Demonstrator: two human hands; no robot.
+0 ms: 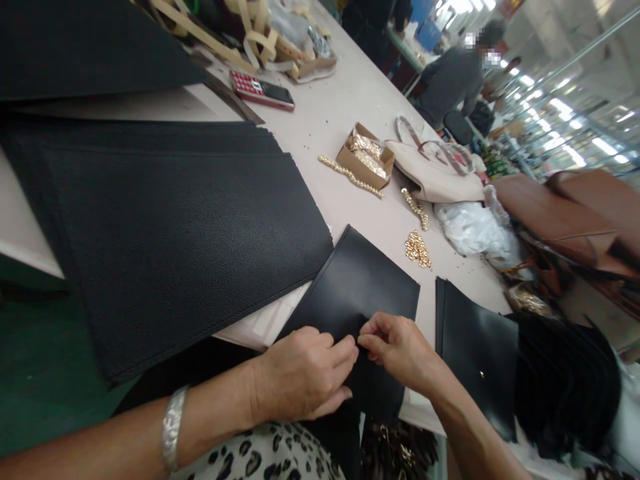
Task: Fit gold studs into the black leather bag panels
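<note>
A smooth black leather panel (370, 267) lies at the table's near edge, its lower part under both hands. My left hand (313, 370), with a silver bracelet on the wrist, rests on it with fingers curled together; what they hold, if anything, is hidden. Close to its fingertips, my right hand (395, 343) pinches thumb and forefinger over the panel, on something too small to make out. To the left lies a stack of grained black leather pieces (190, 220). Another black panel (475, 353) with a small shiny metal piece lies to the right.
Beyond the panel on the table (320, 120) are a cardboard box (363, 167) of gold parts, gold pieces (417, 249), a red phone (263, 91) and a cream bag (435, 173). Brown leather (565, 213) is piled at right. A person (450, 80) is in the background.
</note>
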